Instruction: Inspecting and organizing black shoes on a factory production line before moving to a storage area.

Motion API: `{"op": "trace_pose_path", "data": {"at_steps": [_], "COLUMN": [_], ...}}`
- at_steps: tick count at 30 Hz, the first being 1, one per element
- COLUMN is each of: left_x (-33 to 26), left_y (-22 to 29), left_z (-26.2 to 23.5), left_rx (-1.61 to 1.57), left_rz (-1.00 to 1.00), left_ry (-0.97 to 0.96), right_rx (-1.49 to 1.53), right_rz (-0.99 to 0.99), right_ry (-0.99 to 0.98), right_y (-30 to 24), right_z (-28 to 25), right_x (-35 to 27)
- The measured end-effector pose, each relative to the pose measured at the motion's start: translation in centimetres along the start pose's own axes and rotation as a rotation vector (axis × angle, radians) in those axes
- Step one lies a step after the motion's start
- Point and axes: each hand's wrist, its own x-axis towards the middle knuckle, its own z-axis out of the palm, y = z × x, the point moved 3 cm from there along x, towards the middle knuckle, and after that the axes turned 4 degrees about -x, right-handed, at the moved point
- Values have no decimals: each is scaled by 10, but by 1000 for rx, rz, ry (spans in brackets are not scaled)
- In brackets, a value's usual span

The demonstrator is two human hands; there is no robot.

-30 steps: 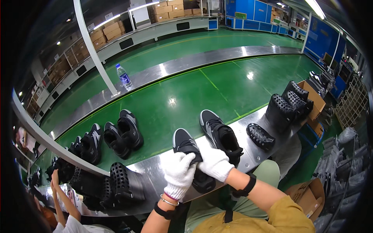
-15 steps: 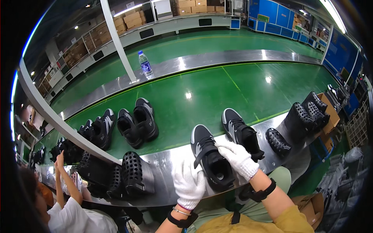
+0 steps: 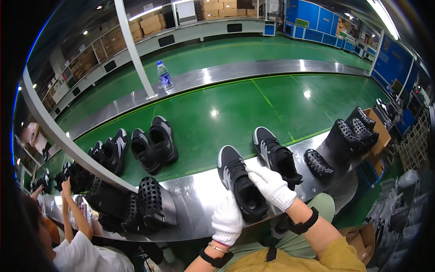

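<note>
Black mesh sneaker with grey side panel [image 3: 240, 183] lay on the steel bench [image 3: 195, 199] edge, toe pointing away. Left hand [image 3: 226, 220], in a white knit glove, had its grip closed on the heel from below; right hand [image 3: 272, 186], gloved alike, pressed the collar, fingers curled over it. One matching sneaker [image 3: 276, 156] lay just beside. Two more pairs sat on the green belt [image 3: 226, 104].

White knitted cloth gloves cover both hands on a matt black sneaker [image 3: 240, 188] lying on the shiny brushed-metal tabletop [image 3: 199, 199] beside the glossy green belt [image 3: 235, 104].
</note>
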Motion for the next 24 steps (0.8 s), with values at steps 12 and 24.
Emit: {"op": "trace_pose_path", "data": {"at_steps": [12,24], "left_x": [61,110], "left_y": [19,0], "left_z": [-27,-15], "left_rx": [-298,-188], "left_rz": [-140,367], "left_ry": [-85,-52], "right_rx": [-387,-512], "right_rz": [99,-168], "right_ry": [-531,-650], "right_y": [-10,-50], "right_z": [-92,-36], "right_x": [-41,-11]}}
